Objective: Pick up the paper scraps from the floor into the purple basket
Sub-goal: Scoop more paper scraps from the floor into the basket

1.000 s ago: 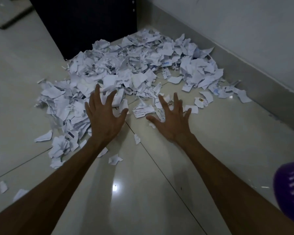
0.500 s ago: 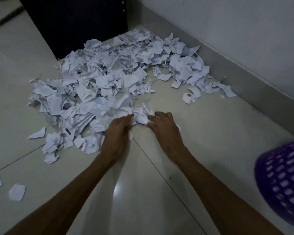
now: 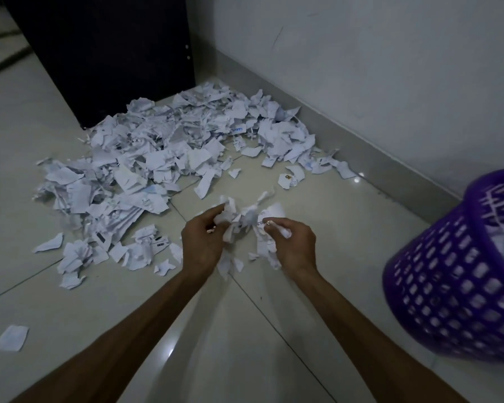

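Now, basket from grip: the purple basket [image 3: 460, 274] lies to our right of the held bunch of scraps [image 3: 246, 221], tilted, some paper already inside.
Nearer hand: right hand [image 3: 293, 245] — the carry likely swings rightward.
Grip: left hand [image 3: 204, 242] and right both curl round the bunch, holding it above the floor [image 3: 245, 344].
Remaining: the scrap pile [image 3: 169, 158] lies ahead-left — most work is left, we judge.
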